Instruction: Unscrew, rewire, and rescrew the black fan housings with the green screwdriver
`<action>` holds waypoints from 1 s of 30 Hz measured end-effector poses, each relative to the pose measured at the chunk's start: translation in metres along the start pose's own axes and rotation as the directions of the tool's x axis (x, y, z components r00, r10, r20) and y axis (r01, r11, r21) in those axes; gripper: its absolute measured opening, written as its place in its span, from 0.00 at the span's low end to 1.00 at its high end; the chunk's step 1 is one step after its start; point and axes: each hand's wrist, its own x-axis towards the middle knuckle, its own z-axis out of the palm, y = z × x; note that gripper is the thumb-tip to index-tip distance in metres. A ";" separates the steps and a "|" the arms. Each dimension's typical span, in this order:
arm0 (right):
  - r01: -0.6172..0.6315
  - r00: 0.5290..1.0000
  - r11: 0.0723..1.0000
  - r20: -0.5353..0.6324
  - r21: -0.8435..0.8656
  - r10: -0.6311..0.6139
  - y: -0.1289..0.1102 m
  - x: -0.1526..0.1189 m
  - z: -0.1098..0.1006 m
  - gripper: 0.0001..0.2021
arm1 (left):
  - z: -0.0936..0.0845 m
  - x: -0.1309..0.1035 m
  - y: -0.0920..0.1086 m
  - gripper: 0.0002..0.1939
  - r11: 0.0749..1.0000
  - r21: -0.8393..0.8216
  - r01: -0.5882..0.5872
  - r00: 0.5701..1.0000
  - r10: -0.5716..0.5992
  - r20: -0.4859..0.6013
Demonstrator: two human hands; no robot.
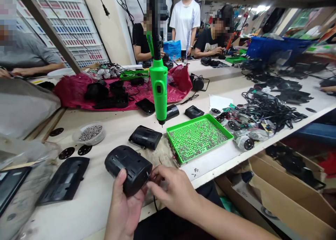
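Note:
A rounded black plastic housing (127, 168) rests in my left hand (126, 208), thumb on its near side and fingers beneath. At the housing's right end my right hand (174, 187) pinches something small, too hidden to name. A black cable hangs below the housing. Just behind it another black housing (145, 137) lies on the table. The green electric screwdriver (159, 89) hangs tip down above the table. To its right is a green tray (172, 142) with many small screws.
A round tub (102, 136) of screws and a black cover (64, 180) are on the left. Cables and round parts (262, 110) pile up at right. Open cardboard boxes (291, 194) stand below the table edge. People sit or stand across the table.

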 end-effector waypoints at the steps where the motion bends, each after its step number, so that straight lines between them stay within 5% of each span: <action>1: 0.011 1.000 1.000 -0.013 -0.018 -0.011 0.001 0.000 0.002 0.01 | 0.000 0.000 -0.002 0.21 1.000 0.007 0.013 1.000 -0.013 0.000; 9: 0.054 0.989 0.985 -0.126 -0.166 -0.076 0.009 0.004 -0.001 0.05 | 0.000 0.001 -0.007 0.19 1.000 0.007 -0.003 1.000 0.002 0.031; 16: -0.025 1.000 0.999 0.006 0.041 0.024 0.005 0.001 -0.002 0.08 | 0.005 -0.007 -0.009 0.32 0.982 0.069 -0.176 0.978 0.182 -0.103; 20: -0.035 0.999 0.998 -0.013 0.051 0.036 0.013 0.001 -0.005 0.11 | -0.013 -0.012 -0.019 0.37 0.891 0.324 -0.318 0.929 0.361 -0.078; 24: 0.074 0.993 0.925 -0.116 0.373 -0.032 0.012 0.005 -0.013 0.22 | -0.022 -0.016 -0.034 0.39 0.752 0.545 -0.370 0.886 0.462 -0.036; 30: 0.071 0.992 0.672 0.021 0.738 -0.127 -0.002 0.019 -0.007 0.47 | -0.001 -0.022 -0.050 0.51 0.775 0.421 -0.471 0.867 0.495 0.059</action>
